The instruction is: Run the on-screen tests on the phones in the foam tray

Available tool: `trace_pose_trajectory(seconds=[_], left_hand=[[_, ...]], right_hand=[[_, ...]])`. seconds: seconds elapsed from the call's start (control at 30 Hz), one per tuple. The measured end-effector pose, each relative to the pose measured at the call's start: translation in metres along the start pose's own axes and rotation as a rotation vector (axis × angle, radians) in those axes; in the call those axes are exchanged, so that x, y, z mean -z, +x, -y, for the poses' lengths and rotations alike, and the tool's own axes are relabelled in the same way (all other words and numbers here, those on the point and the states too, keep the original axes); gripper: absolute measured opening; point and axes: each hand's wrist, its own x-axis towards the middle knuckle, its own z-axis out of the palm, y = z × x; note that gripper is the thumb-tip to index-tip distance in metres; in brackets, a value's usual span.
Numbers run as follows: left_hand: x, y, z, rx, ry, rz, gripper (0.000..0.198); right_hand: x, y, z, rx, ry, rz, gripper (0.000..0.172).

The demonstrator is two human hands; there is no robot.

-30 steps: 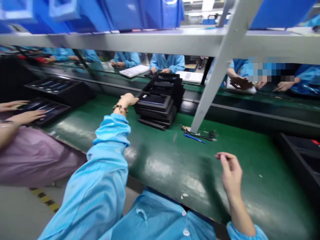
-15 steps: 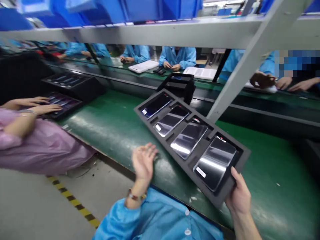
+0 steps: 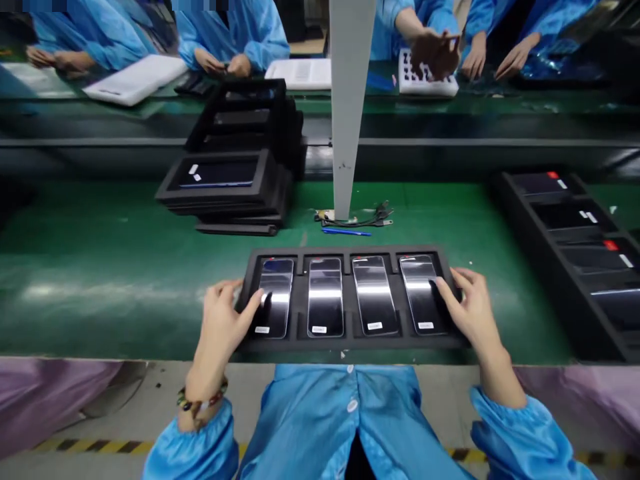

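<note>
A dark foam tray [image 3: 350, 343] lies lengthwise on the green bench [image 3: 125, 293] in front of me. Several phones rest side by side in its slots, among them a phone [image 3: 325, 293] with a small white label near its lower edge. My left hand [image 3: 223, 320] grips the tray's left end, thumb over the rim near the leftmost phone. On the opposite end my right hand [image 3: 470, 307] holds on the same way, its thumb by the rightmost phone.
Stacked dark trays [image 3: 225, 180] stand at the back left. A longer tray with phones [image 3: 565, 267] lies at the right. Behind my tray are a grey post [image 3: 345, 113], a blue pen [image 3: 347, 232] and black cables [image 3: 377, 217]. Co-workers' hands [image 3: 220, 63] show across the bench.
The tray has gone from tilted and held by my right hand alone to level on the bench. My left hand, open before, has taken hold of its left end. The view has turned right.
</note>
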Motion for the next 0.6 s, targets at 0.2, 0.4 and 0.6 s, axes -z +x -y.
trace_pose_trajectory(seconds=[0.2,0.4,0.6], left_hand=[[-0.029,-0.013,-0.036,-0.311,0.189,0.115,0.06],[-0.041,-0.017,-0.053,-0.297,0.329,0.158,0.064],[-0.041,-0.006,-0.055,-0.328,0.306,0.12,0.055]], right_hand=[[-0.011,-0.034,0.039,0.247,-0.382,0.093,0.063],[-0.026,-0.04,0.063,0.189,-0.523,0.163,0.075],[-0.026,-0.026,0.067,0.13,-0.523,0.212,0.063]])
